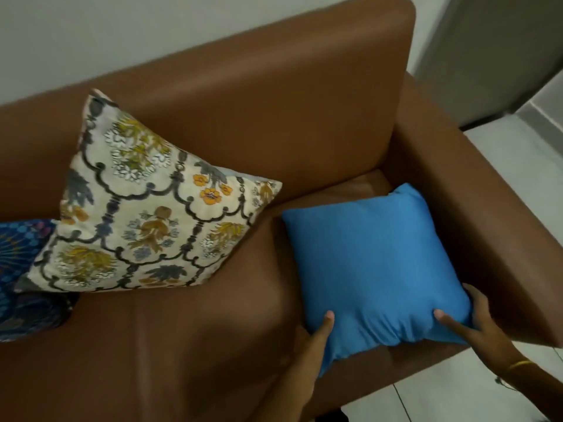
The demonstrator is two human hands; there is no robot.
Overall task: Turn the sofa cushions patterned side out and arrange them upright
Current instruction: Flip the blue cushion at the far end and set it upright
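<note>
A plain blue cushion (pixel 374 257) lies flat on the right end of the brown sofa seat (pixel 170 345), its plain side up. My left hand (pixel 316 339) grips its near left edge, thumb on top. My right hand (pixel 475 321) grips its near right corner, thumb on top and fingers around the side. A cream floral cushion (pixel 146 208) stands upright against the sofa back (pixel 274 111), patterned side out. Part of a dark blue patterned cushion (pixel 21 269) shows at the far left edge.
The sofa's right armrest (pixel 487 208) runs close beside the blue cushion. White tiled floor (pixel 457 388) lies beyond the sofa's front edge and to the right. A pale wall stands behind the sofa.
</note>
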